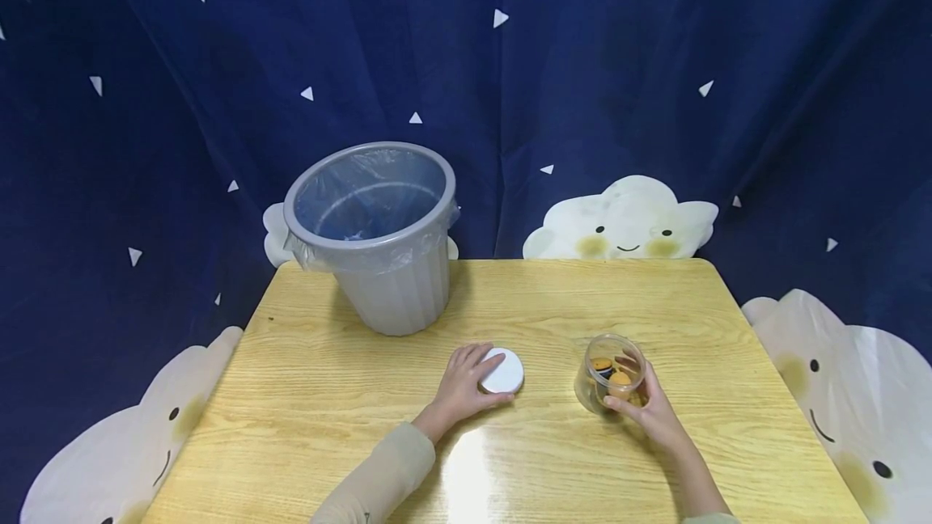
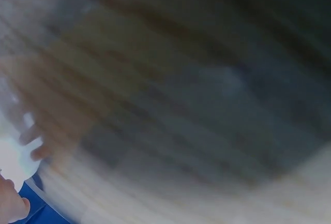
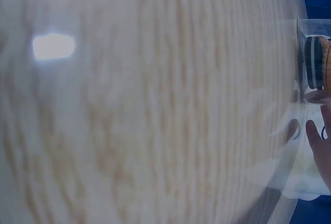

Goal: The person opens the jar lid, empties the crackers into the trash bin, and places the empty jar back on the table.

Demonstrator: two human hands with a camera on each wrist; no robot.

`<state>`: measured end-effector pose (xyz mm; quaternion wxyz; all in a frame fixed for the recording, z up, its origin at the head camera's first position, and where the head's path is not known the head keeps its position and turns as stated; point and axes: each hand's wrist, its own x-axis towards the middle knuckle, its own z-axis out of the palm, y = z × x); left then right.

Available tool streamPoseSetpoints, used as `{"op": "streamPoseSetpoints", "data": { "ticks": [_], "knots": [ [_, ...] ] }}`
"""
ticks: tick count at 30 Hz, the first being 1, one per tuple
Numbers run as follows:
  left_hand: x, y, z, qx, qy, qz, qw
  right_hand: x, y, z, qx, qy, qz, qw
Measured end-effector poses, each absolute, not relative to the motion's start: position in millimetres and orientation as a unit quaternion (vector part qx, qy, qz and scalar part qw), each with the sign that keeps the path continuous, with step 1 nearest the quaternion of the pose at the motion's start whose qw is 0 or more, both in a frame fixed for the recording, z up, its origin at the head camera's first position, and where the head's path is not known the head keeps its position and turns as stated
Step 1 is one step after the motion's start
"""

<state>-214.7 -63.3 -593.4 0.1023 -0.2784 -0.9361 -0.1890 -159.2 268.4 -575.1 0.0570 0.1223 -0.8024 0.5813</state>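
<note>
A white round lid [image 1: 502, 371] lies on the wooden table, and my left hand [image 1: 464, 385] grips it with thumb and fingers at its edge. In the left wrist view the lid [image 2: 15, 159] shows at the left edge between fingertips. To the right, my right hand [image 1: 651, 404] holds a clear, open-topped jar [image 1: 586, 390] round its side. Several orange and dark sandwich cookies [image 1: 620, 382] sit inside the jar. The right wrist view catches part of the jar and a dark-and-orange cookie [image 3: 313, 62] at its right edge.
A grey bin [image 1: 393, 289] lined with a clear plastic bag stands at the back left of the wooden table [image 1: 524, 297]. Behind the table hangs a dark blue curtain [image 1: 582, 63] with white triangles and clouds.
</note>
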Motion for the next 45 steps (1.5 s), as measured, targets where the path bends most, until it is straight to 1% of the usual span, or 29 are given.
{"op": "streamPoseSetpoints", "data": {
  "ticks": [5, 9, 16, 25, 45],
  "knots": [
    [-214.9, -63.8, -592.2, -0.265, -0.945, -0.182, 0.065, -159.3, 267.2, -573.8, 0.121, -0.805, 0.578, 0.056],
    [-214.8, -64.0, -592.0, -0.263, -0.946, -0.182, 0.055, -159.6, 268.3, -575.5, 0.116, -0.807, 0.576, 0.052],
    [-213.2, -64.3, -592.5, -0.274, -0.941, -0.186, 0.072, -160.6, 268.7, -579.0, 0.107, -0.805, 0.582, 0.046],
    [-212.6, -64.3, -594.7, -0.269, -0.947, -0.168, 0.049, -159.9, 269.1, -578.8, 0.100, -0.802, 0.588, 0.037],
    [-212.3, -62.4, -595.4, -0.276, -0.941, -0.182, 0.068, -160.4, 268.6, -578.6, 0.106, -0.804, 0.584, 0.047]
  ]
}}
